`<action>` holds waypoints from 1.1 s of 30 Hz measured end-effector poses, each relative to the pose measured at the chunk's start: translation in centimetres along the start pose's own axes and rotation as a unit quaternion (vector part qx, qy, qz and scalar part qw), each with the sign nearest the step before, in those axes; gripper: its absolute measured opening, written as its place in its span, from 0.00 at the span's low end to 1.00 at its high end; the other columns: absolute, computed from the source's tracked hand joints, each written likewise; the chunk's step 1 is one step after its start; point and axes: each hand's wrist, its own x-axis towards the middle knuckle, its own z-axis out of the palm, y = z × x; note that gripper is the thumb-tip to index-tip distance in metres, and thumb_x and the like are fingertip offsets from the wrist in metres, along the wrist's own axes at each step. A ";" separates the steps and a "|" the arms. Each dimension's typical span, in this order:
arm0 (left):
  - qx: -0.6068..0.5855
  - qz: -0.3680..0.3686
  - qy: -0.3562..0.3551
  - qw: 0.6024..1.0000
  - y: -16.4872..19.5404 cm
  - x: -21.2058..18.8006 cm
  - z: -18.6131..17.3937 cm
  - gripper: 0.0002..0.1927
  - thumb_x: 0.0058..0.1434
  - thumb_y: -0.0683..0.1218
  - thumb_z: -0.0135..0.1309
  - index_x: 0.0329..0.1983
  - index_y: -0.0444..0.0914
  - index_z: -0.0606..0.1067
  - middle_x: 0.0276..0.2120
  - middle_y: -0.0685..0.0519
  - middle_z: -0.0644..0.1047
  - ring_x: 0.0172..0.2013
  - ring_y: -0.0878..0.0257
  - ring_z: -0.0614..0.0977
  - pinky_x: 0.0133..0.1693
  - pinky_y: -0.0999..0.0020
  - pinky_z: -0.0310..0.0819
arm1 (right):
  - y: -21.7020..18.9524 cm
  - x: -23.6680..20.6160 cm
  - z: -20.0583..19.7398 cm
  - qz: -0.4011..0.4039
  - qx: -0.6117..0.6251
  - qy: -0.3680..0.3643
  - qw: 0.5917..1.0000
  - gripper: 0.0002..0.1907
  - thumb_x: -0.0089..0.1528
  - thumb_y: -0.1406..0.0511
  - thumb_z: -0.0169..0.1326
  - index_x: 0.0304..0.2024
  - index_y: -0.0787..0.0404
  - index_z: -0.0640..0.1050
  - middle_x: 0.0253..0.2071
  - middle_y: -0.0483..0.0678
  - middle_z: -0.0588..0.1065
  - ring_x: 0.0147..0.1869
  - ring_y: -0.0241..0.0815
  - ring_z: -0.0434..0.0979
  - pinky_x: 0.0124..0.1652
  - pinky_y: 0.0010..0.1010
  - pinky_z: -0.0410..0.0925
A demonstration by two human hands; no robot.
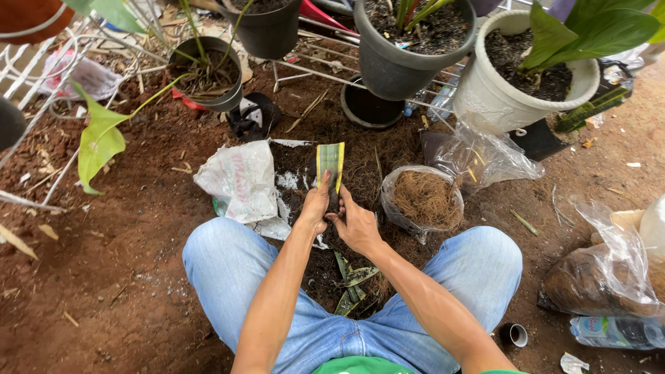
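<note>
A short cut leaf piece (331, 161), green with yellow edges, stands upright over a heap of dark soil (305, 166). My left hand (315, 206) and my right hand (355, 223) close around its lower end from both sides, just above my knees. More cut leaf strips (352, 285) lie on the soil between my legs. A clear plastic bag of brown coconut fibre (424, 199) sits open just right of my right hand.
A crumpled white sack (239, 181) lies left of the soil. Behind stand a white pot (509, 90), a grey pot (409, 52) and smaller dark pots (208, 75) on a wire rack. At the right lie plastic bags (606, 270), a bottle (616, 331) and a small cup (514, 335).
</note>
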 end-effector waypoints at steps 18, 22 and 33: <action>0.013 -0.026 0.035 0.999 0.2 -0.5 -0.5 0.41 0.53 0.77 0.52 0.42 0.34 0.74 0.21 0.54 0.73 0.20 0.67 0.76 0.20 0.69 0.75 | 1.7 0.9 -0.5 -0.126 -0.097 -0.019 0.987 0.46 0.59 0.57 0.65 0.70 0.68 0.57 0.36 0.52 0.81 0.37 0.52 0.83 0.37 0.42 0.73; 0.018 -0.027 0.057 0.998 0.2 -0.7 -0.3 0.42 0.54 0.78 0.51 0.41 0.33 0.74 0.20 0.55 0.72 0.19 0.68 0.74 0.18 0.71 0.69 | 1.3 0.8 -0.7 -0.133 -0.120 -0.006 0.984 0.44 0.57 0.60 0.64 0.69 0.69 0.59 0.31 0.53 0.81 0.34 0.52 0.83 0.38 0.42 0.73; 0.040 0.067 0.085 0.993 1.2 -0.2 -0.3 0.36 0.60 0.72 0.51 0.35 0.32 0.77 0.21 0.51 0.77 0.20 0.64 0.79 0.23 0.68 0.76 | -0.3 2.5 -2.2 0.033 0.191 -0.130 0.972 0.42 0.60 0.68 0.59 0.74 0.66 0.57 0.48 0.59 0.75 0.51 0.47 0.76 0.55 0.40 0.70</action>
